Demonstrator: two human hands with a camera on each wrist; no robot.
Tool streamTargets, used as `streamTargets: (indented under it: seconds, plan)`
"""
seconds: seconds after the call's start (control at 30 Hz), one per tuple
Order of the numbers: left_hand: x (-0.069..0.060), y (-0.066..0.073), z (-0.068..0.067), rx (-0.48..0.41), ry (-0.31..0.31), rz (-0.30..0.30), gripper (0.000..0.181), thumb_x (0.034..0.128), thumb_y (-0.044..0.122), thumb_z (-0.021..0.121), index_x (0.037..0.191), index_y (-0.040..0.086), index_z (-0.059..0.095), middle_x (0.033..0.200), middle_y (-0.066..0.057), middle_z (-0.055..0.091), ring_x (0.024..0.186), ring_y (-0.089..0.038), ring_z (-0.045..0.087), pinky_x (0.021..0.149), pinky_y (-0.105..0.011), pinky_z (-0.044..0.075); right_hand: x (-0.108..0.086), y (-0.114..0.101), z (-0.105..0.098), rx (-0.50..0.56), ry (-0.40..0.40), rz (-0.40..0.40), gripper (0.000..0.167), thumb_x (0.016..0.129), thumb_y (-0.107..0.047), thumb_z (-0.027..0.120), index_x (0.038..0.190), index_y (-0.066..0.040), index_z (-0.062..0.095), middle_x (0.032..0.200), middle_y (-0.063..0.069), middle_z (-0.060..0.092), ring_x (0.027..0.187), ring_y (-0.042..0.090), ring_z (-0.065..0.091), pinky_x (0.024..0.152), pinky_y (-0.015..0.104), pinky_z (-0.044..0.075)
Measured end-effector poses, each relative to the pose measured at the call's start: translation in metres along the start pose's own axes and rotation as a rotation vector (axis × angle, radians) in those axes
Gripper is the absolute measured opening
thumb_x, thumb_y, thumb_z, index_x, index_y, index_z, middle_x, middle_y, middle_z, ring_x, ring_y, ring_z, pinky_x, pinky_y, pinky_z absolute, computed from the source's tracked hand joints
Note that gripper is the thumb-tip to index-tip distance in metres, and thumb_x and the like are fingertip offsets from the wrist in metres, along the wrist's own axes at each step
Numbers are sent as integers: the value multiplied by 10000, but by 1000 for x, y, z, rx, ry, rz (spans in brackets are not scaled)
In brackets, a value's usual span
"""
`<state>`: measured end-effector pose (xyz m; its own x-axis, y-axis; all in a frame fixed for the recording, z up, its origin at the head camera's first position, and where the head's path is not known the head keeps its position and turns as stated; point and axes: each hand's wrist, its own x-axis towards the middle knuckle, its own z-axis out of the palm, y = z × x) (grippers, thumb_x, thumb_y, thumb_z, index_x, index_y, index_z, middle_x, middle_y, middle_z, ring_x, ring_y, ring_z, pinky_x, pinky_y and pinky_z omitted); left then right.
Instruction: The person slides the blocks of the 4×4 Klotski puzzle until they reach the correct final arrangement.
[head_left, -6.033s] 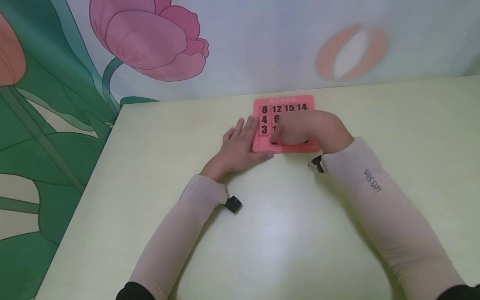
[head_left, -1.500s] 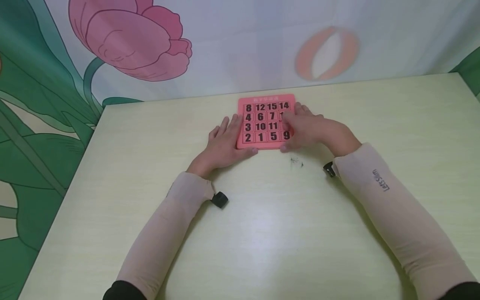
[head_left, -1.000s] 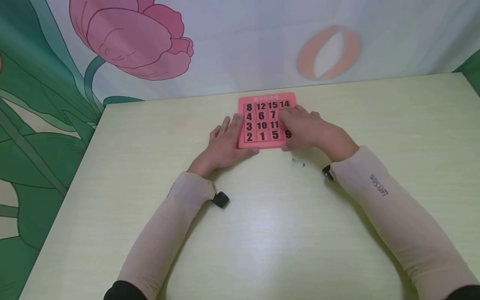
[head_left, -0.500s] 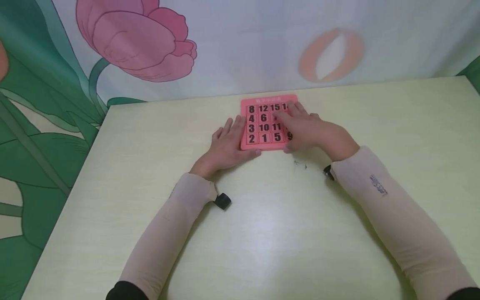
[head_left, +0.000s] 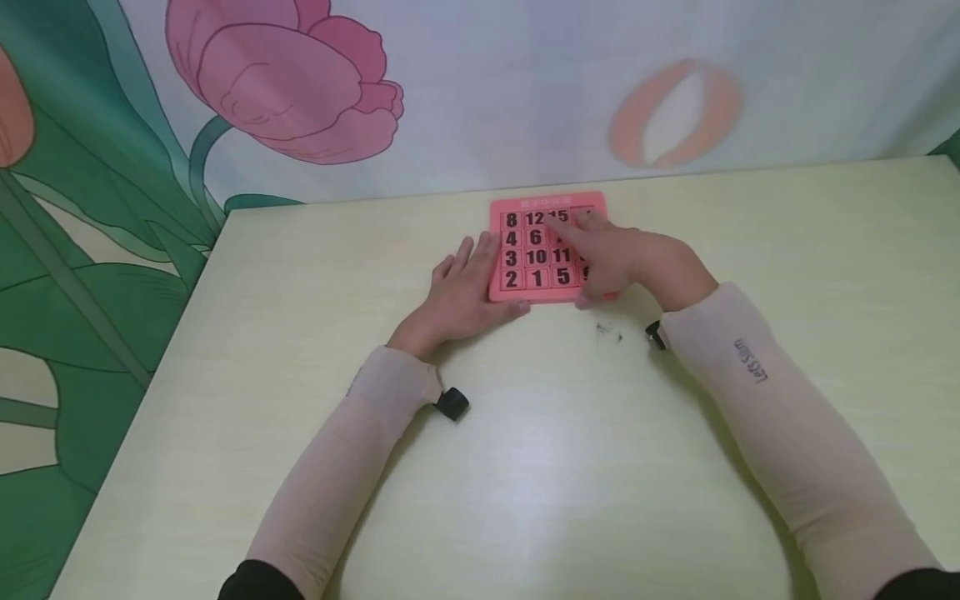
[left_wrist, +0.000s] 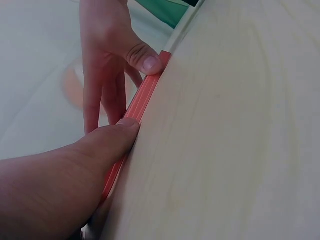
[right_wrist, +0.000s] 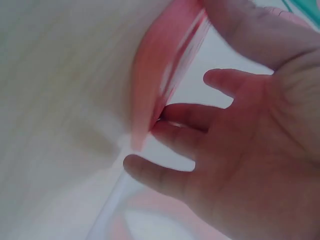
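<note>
A pink number slide puzzle [head_left: 536, 296] with black-numbered square tiles lies flat near the table's far edge. My left hand [head_left: 461, 304] rests against its left side, fingers straight, thumb along the near edge. In the left wrist view that thumb [left_wrist: 112, 140] touches the puzzle's red-pink rim [left_wrist: 145, 95]. My right hand [head_left: 618, 258] is over the puzzle's right part, one finger reaching onto the upper tiles and the thumb at the near edge; it hides several right-hand tiles. The right wrist view shows the right hand [right_wrist: 240, 130] with fingers extended by the puzzle's side [right_wrist: 155, 75].
The pale wooden table [head_left: 525, 483] stretches toward me. Small dark marks [head_left: 609, 333] show on its surface below the puzzle. Behind the far edge hangs a cloth backdrop [head_left: 510, 100] with a pink flower and green leaves. Both forearms wear light sleeves [head_left: 780, 417].
Six seconds ago my right hand was over the lower tiles; it then moved to the puzzle's right side. In the last second its finger has slid left and up across the upper tiles. The left hand stays.
</note>
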<state>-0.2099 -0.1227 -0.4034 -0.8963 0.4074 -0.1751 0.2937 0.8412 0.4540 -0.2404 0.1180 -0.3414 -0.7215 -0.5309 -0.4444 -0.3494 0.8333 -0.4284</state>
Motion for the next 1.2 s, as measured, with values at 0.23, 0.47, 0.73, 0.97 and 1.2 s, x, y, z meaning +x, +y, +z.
streamTargets:
  seconds: [0.23,0.47,0.73,0.97,1.2]
  plan:
    - [-1,1,-3,3,-9,-6,1063,919,646,597,1636,159,-19,1695,-35,-29,1534,-247,-106,1205,-444,-42,-8,-21,8,-136,103,12,965,837,-13,776,1622,-185,241,1512,291,312,1300,445,350,983,682,394]
    - [-2,0,-4,-25,12,-2,1066,916,646,603,1637,154,-7,1694,-36,-23,1533,-247,-104,1204,-439,-47,-9,-27,7,-169,135,13,942,822,-9,789,1607,-168,293,1410,267,393,1217,409,372,985,667,391]
    - [-3,-1,-2,-6,-11,-2,1079,915,681,571,1632,131,-19,1691,-42,-40,1531,-250,-113,1204,-435,-59,-3,-33,10,-129,54,64,1012,857,-46,739,1640,-146,107,1622,320,48,1489,479,33,1099,751,108]
    - [-5,0,4,5,-24,-7,1068,918,670,573,1634,139,-15,1691,-41,-38,1532,-269,-106,1206,-463,-35,16,-31,11,-125,-2,97,1168,841,-419,807,1612,-7,31,1659,242,-68,1510,421,-92,1126,717,91]
    - [-5,4,-2,13,-15,10,1059,931,660,558,1629,118,-27,1690,-52,-44,1532,-271,-104,1206,-457,-37,16,-26,3,-121,-21,160,1276,816,-586,769,1596,17,-42,1655,228,-124,1494,446,-132,1112,735,37]
